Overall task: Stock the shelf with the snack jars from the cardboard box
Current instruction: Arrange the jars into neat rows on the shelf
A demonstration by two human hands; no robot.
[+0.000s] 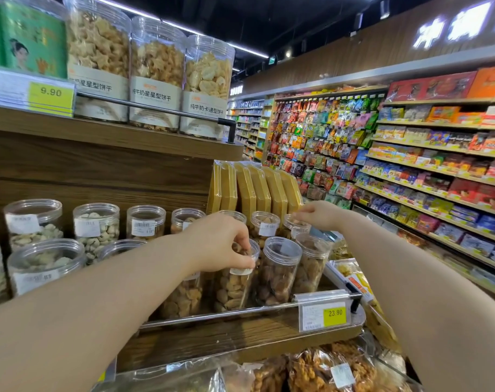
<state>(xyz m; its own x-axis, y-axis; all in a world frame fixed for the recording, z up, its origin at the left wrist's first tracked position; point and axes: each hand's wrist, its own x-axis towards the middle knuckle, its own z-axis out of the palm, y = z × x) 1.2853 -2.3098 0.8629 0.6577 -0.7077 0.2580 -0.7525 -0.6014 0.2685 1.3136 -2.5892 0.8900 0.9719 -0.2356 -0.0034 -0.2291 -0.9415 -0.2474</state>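
Left hand (221,244) grips a front-row snack jar (235,290) by its top — right hand (317,215) pinches a rear jar (295,230).

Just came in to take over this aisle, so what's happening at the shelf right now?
A person is stocking clear snack jars on the middle wooden shelf. The left hand grips the top of a front-row jar of brown snacks, which stands upright behind the metal rail. The right hand reaches over to the lid of a back-row jar; whether it grips it is unclear. The cardboard box is out of view.
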